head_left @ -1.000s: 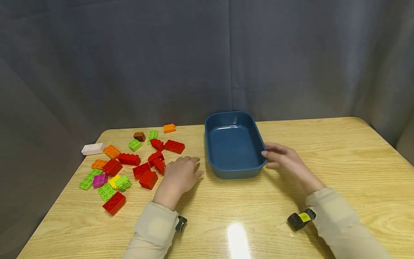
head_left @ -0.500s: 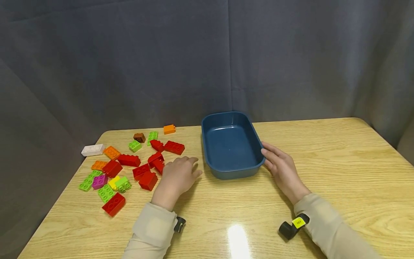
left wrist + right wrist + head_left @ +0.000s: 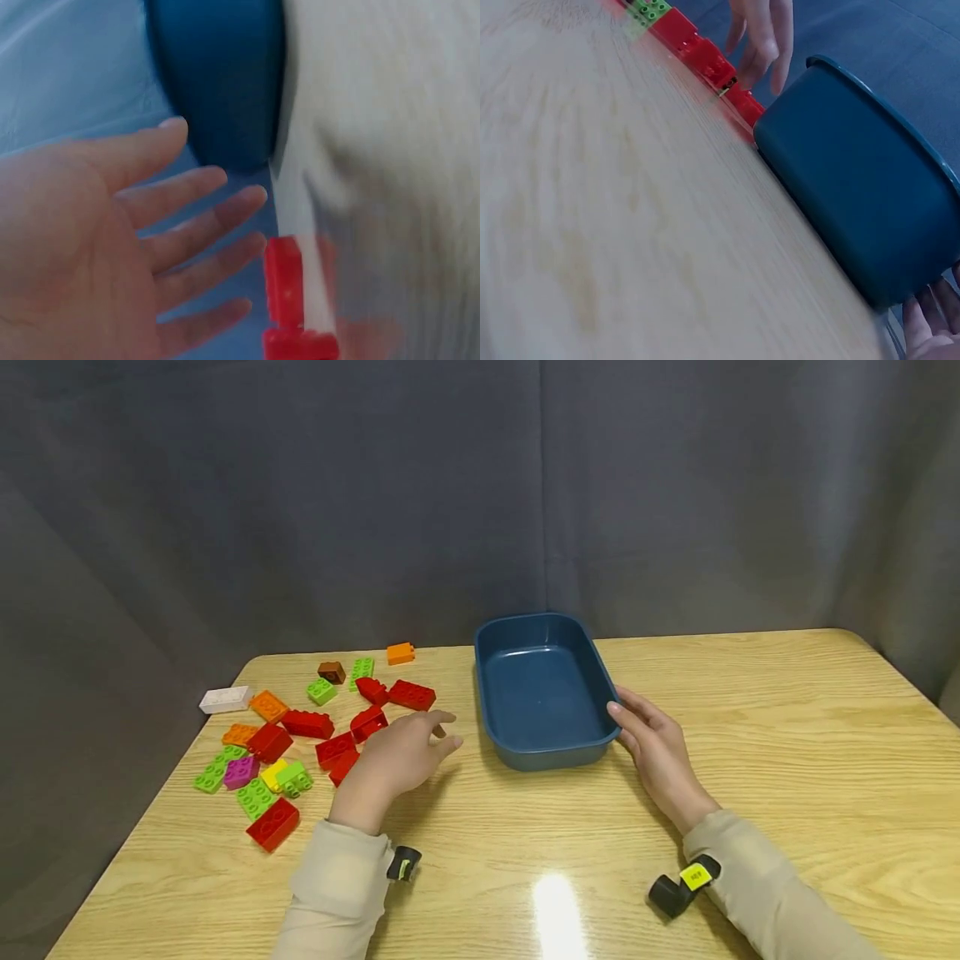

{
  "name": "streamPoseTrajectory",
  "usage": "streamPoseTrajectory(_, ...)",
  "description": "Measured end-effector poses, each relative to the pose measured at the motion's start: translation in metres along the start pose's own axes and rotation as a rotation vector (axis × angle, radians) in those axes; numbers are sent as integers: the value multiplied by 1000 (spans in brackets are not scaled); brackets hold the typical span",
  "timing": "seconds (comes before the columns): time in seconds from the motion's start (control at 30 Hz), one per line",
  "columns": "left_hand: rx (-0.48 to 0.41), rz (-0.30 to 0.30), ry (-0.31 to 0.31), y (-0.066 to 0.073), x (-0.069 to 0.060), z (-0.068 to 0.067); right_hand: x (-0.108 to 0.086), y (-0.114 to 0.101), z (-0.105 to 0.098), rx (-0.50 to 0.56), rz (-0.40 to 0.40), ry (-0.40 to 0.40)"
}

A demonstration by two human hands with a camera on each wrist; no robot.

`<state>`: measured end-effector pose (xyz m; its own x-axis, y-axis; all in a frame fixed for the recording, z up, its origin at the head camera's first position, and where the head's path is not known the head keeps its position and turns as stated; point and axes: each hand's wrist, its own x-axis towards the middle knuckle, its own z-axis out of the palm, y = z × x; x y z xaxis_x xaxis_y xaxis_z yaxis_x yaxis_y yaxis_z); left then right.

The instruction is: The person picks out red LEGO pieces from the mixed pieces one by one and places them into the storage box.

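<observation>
A dark blue rectangular bin (image 3: pixel 543 693) stands near the back edge of the table, its inside bare. My right hand (image 3: pixel 654 743) touches the bin's right side at the near corner, thumb at the rim and fairly straight fingers against the outer wall. In the right wrist view, those fingertips (image 3: pixel 934 307) lie by the bin's lower end. My left hand (image 3: pixel 397 764) hovers between the bin and several red toy bricks (image 3: pixel 412 695), partly hiding some of them. Its spread fingers hold nothing and stay apart from the bin, as the left wrist view (image 3: pixel 82 247) shows.
More toy bricks lie loose on the left of the wooden table (image 3: pixel 787 760): a lime brick (image 3: pixel 293 778), a purple brick (image 3: pixel 242 772), a white brick (image 3: pixel 226 699) and an orange brick (image 3: pixel 401 653). A grey curtain (image 3: pixel 375 502) hangs behind the table.
The bin has slid slightly left relative to the bricks, with my right hand at its side. My left hand has drawn a little left, away from the bin. The head view has shifted slightly.
</observation>
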<state>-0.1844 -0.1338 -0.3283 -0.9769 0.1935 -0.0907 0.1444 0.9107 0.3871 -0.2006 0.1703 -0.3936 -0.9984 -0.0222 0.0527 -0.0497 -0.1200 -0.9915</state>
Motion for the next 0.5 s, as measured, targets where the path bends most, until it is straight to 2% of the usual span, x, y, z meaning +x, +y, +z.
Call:
streamPoseTrajectory(0.1,-76,21,-17,-2,-1,-5,-2,3,-5,-197,-56,27)
streamPoseTrajectory(0.17,-97,39,-23,-3,-2,-6,-3,5,-7,-289,-76,47)
streamPoseTrajectory(0.3,-99,59,11,-7,-7,-3,-1,5,-7,-287,-72,46)
streamPoseTrajectory(0.5,-34,52,101,-24,-18,-5,0,5,-4,-275,-65,44)
